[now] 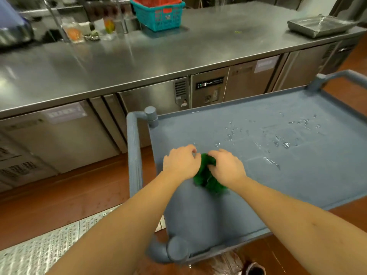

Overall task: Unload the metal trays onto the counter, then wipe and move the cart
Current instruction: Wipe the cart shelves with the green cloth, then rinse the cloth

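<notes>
A grey-blue plastic cart (297, 175) stands in front of me, its top shelf bare apart from water droplets toward the right. A crumpled green cloth (206, 175) lies on the shelf near its left end. My left hand (180, 162) and my right hand (226, 167) both grip the cloth from either side, fingers curled into it. A metal tray (319, 25) wrapped in clear film sits on the steel counter (139, 56) at the far right.
A teal basket (158, 14) with a red liner stands at the counter's back. Packets and containers crowd the back left. Under-counter fridge doors face the cart. The floor is red-brown, with a perforated metal grate (45, 243) at lower left.
</notes>
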The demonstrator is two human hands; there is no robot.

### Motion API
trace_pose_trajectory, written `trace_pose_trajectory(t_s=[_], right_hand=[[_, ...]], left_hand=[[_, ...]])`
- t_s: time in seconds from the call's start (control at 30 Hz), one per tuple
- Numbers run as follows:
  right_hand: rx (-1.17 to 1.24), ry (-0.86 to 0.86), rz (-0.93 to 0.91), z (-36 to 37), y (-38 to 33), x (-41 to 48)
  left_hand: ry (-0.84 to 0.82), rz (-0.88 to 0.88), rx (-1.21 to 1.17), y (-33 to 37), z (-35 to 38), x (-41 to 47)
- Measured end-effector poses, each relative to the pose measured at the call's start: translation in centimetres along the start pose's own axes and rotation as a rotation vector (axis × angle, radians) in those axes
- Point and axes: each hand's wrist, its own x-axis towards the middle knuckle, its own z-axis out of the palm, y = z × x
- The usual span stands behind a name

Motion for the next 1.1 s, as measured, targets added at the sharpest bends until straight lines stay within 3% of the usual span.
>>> trace_pose_trajectory(t_s=[0.13,0.2,0.27,0.37,0.67,1.1], right_hand=[[-0.042,0.040,-0.082,-1.8,5.0,2.7],[-0.094,-0.074,-0.142,-1.8,7.3,3.4],[-0.160,-0.187,-0.197,-0.6,9.0,3.5],[-0.178,-0.191,-0.271,0.4,10.5,3.7],[-0.164,-0.108,-0.350,-1.5,13.1,4.9],[-0.078,-0.100,-0.328,-6.8,27.5,6.4]], left_hand=[[0.057,-0.110,-0.385,2.3,2.1,2.3],[0.115,-0.136,-0.470,4.2,3.7,2.7],[0.178,-0.128,-0.390,6.0,5.7,3.0],[0.218,-0.123,-0.242,7.8,7.9,3.3],[0.290,-0.113,-0.365,9.2,10.2,5.0],[0.260,0.014,-0.543,21.1,17.0,8.0]])
